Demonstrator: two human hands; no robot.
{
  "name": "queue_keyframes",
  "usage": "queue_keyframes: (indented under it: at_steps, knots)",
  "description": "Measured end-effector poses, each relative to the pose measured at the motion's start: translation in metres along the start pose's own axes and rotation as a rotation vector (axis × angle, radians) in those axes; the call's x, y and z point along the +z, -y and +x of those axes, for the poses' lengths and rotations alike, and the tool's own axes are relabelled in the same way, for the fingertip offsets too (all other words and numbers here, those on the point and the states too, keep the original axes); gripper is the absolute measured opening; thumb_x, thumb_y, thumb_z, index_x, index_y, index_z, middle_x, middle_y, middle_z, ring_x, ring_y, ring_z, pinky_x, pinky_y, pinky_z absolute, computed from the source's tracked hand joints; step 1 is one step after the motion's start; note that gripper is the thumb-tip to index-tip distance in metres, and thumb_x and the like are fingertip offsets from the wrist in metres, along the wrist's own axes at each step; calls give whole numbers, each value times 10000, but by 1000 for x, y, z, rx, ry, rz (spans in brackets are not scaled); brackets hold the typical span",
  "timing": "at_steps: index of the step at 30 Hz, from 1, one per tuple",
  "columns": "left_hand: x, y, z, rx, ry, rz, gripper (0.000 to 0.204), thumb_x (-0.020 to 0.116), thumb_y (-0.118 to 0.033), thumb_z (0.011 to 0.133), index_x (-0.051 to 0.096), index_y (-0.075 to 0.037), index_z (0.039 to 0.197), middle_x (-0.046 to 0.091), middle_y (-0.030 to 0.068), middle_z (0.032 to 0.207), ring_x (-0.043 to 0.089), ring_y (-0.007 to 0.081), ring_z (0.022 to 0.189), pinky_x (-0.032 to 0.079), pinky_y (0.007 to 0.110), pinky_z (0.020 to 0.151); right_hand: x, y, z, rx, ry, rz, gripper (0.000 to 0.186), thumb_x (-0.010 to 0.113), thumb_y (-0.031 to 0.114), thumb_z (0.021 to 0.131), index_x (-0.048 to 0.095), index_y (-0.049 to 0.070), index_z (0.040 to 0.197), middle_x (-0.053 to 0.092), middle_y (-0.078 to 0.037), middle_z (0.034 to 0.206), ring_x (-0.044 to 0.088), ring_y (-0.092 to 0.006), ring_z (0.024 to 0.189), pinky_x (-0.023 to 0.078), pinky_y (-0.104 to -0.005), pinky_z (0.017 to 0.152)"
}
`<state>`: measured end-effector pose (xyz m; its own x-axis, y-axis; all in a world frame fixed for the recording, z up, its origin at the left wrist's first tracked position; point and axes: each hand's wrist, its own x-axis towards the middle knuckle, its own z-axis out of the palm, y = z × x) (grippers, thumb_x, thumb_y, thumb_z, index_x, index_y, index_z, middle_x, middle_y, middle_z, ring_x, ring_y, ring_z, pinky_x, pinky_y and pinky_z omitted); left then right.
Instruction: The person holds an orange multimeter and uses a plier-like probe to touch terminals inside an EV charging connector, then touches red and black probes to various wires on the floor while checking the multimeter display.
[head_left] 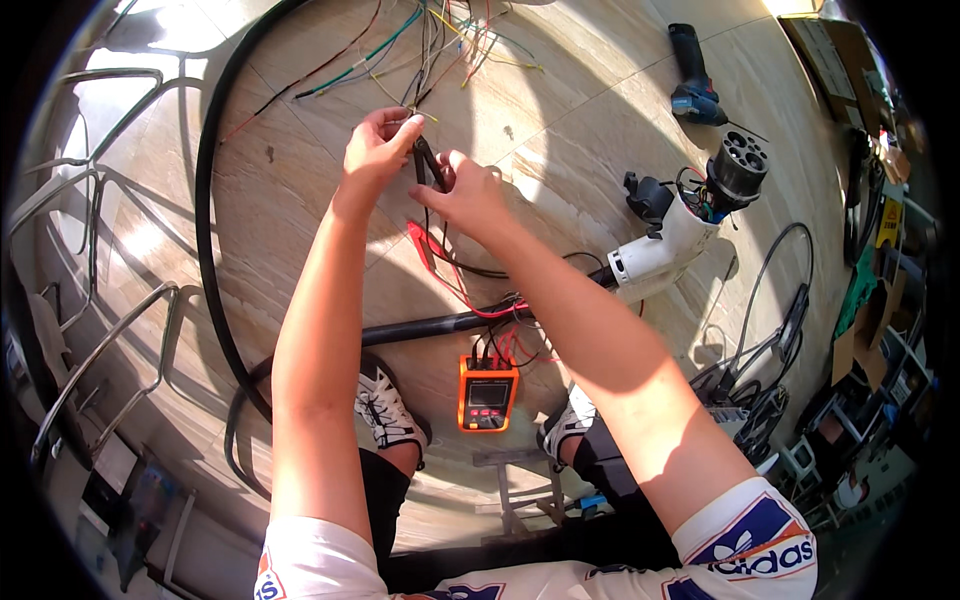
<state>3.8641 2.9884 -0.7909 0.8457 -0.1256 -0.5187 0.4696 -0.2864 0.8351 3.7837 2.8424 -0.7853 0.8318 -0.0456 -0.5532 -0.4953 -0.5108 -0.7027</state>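
Observation:
My left hand (383,152) is closed in a pinch on a thin wire (428,116), near where a bundle of coloured wires (425,60) fans out. My right hand (468,192) grips a black alligator clip (424,165), whose jaws point up toward the left fingertips. Whether the jaws bite the wire is too small to tell. A red alligator clip (422,246) lies on the floor below my hands, its red lead running down. Between my feet lies an orange handheld meter (488,392) with a dark screen and leads plugged into its top.
A thick black cable (206,190) curves along the left and crosses before my feet to a white charging connector (655,250) with a round black head. A cordless drill (695,85) lies far right. Metal chair frames (130,80) stand left; coiled cables (775,375) lie right.

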Motion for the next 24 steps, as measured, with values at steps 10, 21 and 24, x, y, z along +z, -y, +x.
queue_keyframes:
  at_steps: [10, 21, 24]
  knots:
    - [-59, 4, 19, 16, 142, -121, 295, 592, -245, 996, 634, -24, 1188, 586, 9, 819, 513, 64, 599, 466, 235, 538, -30, -16, 38, -255, -300, -12, 321, 734, 253, 806, 644, 47, 1035, 676, -136, 909, 666, -293, 875, 525, -408, 788]
    - [-97, 34, 44, 136, 2, 367, 297, 665, -188, 917, 635, -35, 1170, 641, 24, 871, 557, 95, 649, 471, 269, 625, -79, -37, 73, -303, -278, -252, 272, 707, 136, 768, 647, 70, 1025, 682, -134, 904, 664, -313, 871, 528, -423, 784]
    - [-91, 45, 40, 226, -110, 482, 336, 706, -179, 866, 628, -37, 1161, 666, 44, 891, 607, 137, 718, 494, 297, 688, -58, -31, 62, -196, -161, -134, 271, 728, 184, 777, 661, 81, 1019, 679, -75, 819, 666, -244, 792, 528, -381, 739]
